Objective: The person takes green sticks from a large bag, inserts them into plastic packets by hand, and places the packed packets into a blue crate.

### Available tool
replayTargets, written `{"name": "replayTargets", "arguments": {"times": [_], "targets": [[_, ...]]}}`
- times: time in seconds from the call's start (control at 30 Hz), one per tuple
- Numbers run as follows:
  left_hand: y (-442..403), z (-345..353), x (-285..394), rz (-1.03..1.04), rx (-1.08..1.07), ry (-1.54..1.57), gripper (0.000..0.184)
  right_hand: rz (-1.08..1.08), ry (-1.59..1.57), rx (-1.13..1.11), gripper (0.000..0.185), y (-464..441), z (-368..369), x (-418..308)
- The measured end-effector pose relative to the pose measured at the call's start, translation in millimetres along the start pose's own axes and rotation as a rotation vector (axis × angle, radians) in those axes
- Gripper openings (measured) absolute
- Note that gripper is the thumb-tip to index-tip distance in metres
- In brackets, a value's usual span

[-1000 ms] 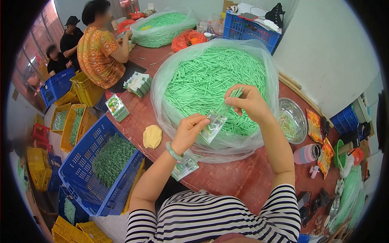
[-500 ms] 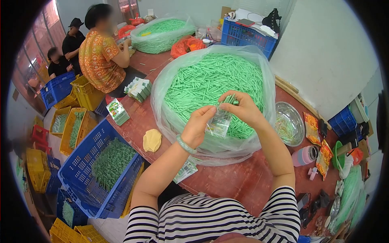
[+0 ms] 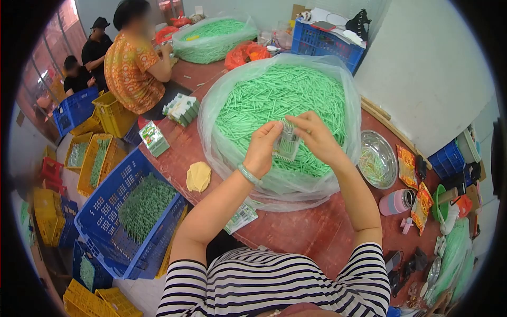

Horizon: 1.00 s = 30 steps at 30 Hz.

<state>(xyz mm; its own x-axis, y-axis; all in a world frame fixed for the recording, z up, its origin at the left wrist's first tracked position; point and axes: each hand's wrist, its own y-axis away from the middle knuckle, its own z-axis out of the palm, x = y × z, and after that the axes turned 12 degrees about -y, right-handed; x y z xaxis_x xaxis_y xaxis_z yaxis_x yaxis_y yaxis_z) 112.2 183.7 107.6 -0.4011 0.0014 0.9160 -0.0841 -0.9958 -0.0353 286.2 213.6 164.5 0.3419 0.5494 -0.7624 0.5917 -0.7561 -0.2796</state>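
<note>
A small clear plastic packet (image 3: 286, 147) with green sticks inside hangs over the big bag. My left hand (image 3: 261, 148) pinches the packet's upper left side between thumb and fingers. My right hand (image 3: 316, 138) is at the packet's top right, its fingertips closed in on the upper edge and slightly blurred. Under both hands, a large transparent bag (image 3: 211, 153) stands rolled open, heaped with short green sticks (image 3: 280, 92). A flat printed packet (image 3: 242, 217) lies on the table below my left forearm.
On the red table (image 3: 317, 227) are stacks of printed cards (image 3: 154, 138), a yellow cloth (image 3: 198, 177), a steel bowl (image 3: 377, 158) and a pink flask (image 3: 396, 202). A blue crate (image 3: 113, 206) holding filled packets stands at left. A co-worker (image 3: 134, 74) works beyond.
The sticks my right hand held at the packet's mouth are now down inside it. The right fingers have shifted left onto the packet's top, and the packet has risen slightly.
</note>
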Motion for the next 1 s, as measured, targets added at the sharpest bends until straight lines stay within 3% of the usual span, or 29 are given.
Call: {"name": "replayTargets", "arguments": {"times": [0.17, 0.37, 0.4, 0.43, 0.57, 0.63, 0.77, 0.87, 0.97, 1.0], "targets": [[41.2, -26.3, 38.0, 0.017, -0.078, -0.133, 0.017, -0.105, -0.106, 0.027, 0.027, -15.7, 33.9, -30.9], [116.7, -139.7, 74.8, 0.097, -0.051, -0.834, 0.022, -0.209, -0.221, -0.274, 0.039, -30.1, 104.8, -92.2], [139.3, -158.2, 89.6, 0.093, 0.042, -0.996, 0.023, -0.225, -0.215, -0.293, 0.04, -30.6, 112.1, -98.9], [161.0, -185.3, 96.3, 0.228, 0.147, -1.153, 0.025, -0.238, -0.192, -0.313, 0.04, -32.3, 115.2, -102.7], [253.8, -304.2, 124.4, -0.02, 0.546, -1.609, 0.03, -0.248, -0.047, -0.319, 0.04, -43.5, 107.9, -87.0], [318.3, -408.3, 105.4, -0.468, 0.63, -1.715, 0.027, -0.168, -0.031, -0.297, 0.036, -54.8, 101.3, -58.3], [384.2, -504.1, 38.1, -0.89, 0.822, -1.593, 0.022, -0.003, -0.04, -0.207, 0.028, -56.5, 70.0, -15.4], [413.1, -531.2, -22.6, -1.233, 1.071, -1.345, 0.021, 0.133, -0.004, -0.187, 0.029, -55.5, 55.8, -5.2], [442.5, -535.0, -61.3, -1.316, 1.302, -1.102, 0.022, 0.252, 0.063, -0.186, 0.03, -53.6, 43.1, 5.3], [457.0, -538.5, -70.2, -1.365, 1.229, -1.123, 0.021, 0.274, 0.103, -0.15, 0.03, -51.3, 41.8, 10.2]]}}
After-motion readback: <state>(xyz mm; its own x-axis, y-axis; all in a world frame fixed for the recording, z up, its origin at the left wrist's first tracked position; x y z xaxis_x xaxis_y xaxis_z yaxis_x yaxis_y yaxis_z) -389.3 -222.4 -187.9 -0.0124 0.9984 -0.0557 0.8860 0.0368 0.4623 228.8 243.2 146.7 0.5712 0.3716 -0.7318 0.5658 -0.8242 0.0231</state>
